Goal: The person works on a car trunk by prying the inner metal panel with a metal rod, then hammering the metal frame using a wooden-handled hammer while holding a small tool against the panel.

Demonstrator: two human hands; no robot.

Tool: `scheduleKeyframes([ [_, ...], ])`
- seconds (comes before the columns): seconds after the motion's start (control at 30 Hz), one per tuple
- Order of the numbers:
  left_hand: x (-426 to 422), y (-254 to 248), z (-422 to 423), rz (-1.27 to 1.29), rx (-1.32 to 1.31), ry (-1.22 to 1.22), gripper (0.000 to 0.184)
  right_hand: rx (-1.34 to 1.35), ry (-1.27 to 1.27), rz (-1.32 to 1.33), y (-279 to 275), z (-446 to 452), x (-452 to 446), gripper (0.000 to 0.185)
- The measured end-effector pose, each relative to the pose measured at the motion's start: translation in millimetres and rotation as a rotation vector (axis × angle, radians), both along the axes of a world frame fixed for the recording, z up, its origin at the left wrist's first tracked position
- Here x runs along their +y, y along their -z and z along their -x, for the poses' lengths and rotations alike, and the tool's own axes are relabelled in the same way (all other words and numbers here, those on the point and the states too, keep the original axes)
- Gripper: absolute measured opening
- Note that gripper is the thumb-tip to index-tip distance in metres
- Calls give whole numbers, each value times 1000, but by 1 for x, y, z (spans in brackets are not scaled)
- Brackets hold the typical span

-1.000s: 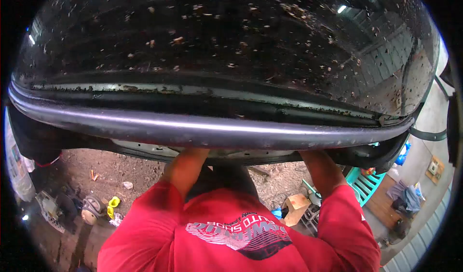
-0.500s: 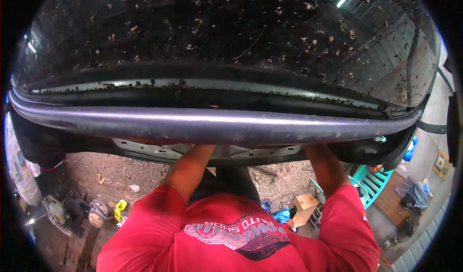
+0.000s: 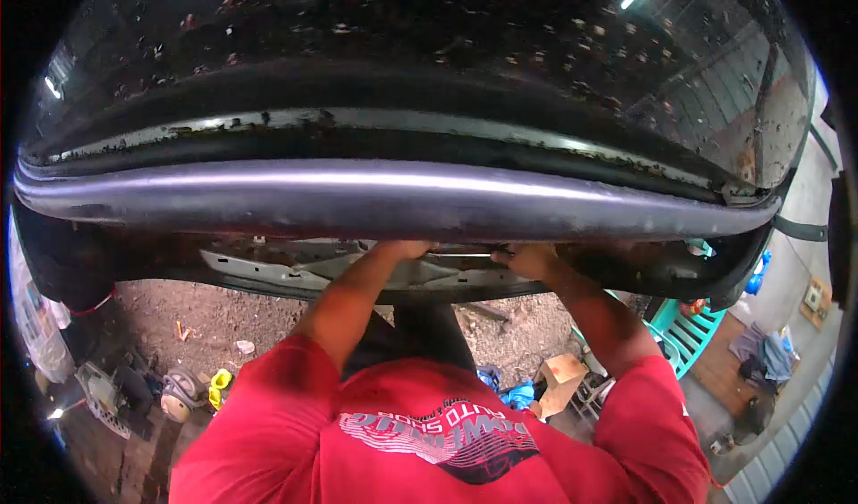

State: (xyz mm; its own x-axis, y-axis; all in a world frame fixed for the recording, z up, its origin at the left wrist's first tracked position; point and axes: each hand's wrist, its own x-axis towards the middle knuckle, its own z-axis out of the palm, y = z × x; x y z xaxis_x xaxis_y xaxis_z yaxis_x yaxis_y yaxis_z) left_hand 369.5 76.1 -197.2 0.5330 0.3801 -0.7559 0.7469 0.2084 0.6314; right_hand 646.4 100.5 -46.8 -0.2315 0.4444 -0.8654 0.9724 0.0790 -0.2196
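Observation:
A dark, glossy bumper-like bar (image 3: 393,196) curves across the view, below a black panel (image 3: 357,30) speckled with debris. My left hand (image 3: 409,248) reaches up to the bar's lower edge, and its fingers are mostly hidden underneath. To the right, my right hand (image 3: 527,260) is closed at the end of a thin shiny rod (image 3: 465,254) that spans the gap between both hands. Just below them lies a pale metal panel (image 3: 313,267) with slots, inside a black lower edge.
Gravelly ground (image 3: 214,312) lies below. A teal plastic chair (image 3: 686,330), a cardboard box (image 3: 561,381) and blue items (image 3: 517,395) are at the lower right. Yellow objects (image 3: 219,388) and a round tan object (image 3: 179,397) lie at the lower left. Cloths (image 3: 764,352) are further right.
Both hands have come closer together and now show below the bar, where they were hidden before. The thin rod between them has come into sight. The bar appears higher in view.

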Motion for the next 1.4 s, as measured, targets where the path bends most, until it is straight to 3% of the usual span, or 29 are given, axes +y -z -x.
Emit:
scheduleKeyframes([
  [0.07,8,-19,-2,6,-7,-11,47,-234,-23,171,-35,25,13,63],
  [0.17,-7,17,-6,77,43,-30,47,-140,32,-37,-37,26,-27,61],
  [0.2,-1,15,-5,67,40,-23,47,-203,168,-19,-62,44,-27,55],
  [0.27,-3,10,-5,-118,-2,18,43,-238,195,-17,-61,47,-34,53],
  [0.5,2,7,-9,-84,6,24,37,-337,281,-93,-58,60,-58,47],
  [0.57,-3,3,-5,-98,21,-11,41,-372,261,-111,-53,60,-62,47],
  [0.63,-24,42,-5,-165,-28,-62,43,-364,327,-116,-56,62,-60,37],
  [0.7,-22,33,-9,-237,-82,-111,46,-377,334,-99,-71,70,-50,34],
  [0.73,-23,28,-8,-156,19,-62,50,-381,346,-73,-76,75,-47,32],
  [0.8,-48,78,-8,-267,83,58,64,-364,292,-99,-36,56,-63,41],
  [0.87,-43,71,-7,-252,90,57,62,-338,208,-106,-21,34,-64,51],
  [0.93,-39,59,-9,-217,54,37,61,252,375,422,-13,14,-40,52],
  [1.0,-35,42,-7,-203,54,7,60,254,699,826,-16,26,-34,54],
  [1.13,-23,21,-10,-162,31,-13,58,214,350,131,4,36,-81,41],
  [1.27,-6,15,-15,-157,3,-21,55,-2,199,-278,43,63,-194,30],
  [1.33,-5,17,-14,-173,-5,-41,54,279,131,-370,64,56,-198,26],
  [1.37,-6,15,-14,-155,-12,-28,54,314,99,-125,30,46,-182,24],
  [1.4,0,11,-15,-155,-19,-15,53,328,267,-144,-31,74,-125,21],
])
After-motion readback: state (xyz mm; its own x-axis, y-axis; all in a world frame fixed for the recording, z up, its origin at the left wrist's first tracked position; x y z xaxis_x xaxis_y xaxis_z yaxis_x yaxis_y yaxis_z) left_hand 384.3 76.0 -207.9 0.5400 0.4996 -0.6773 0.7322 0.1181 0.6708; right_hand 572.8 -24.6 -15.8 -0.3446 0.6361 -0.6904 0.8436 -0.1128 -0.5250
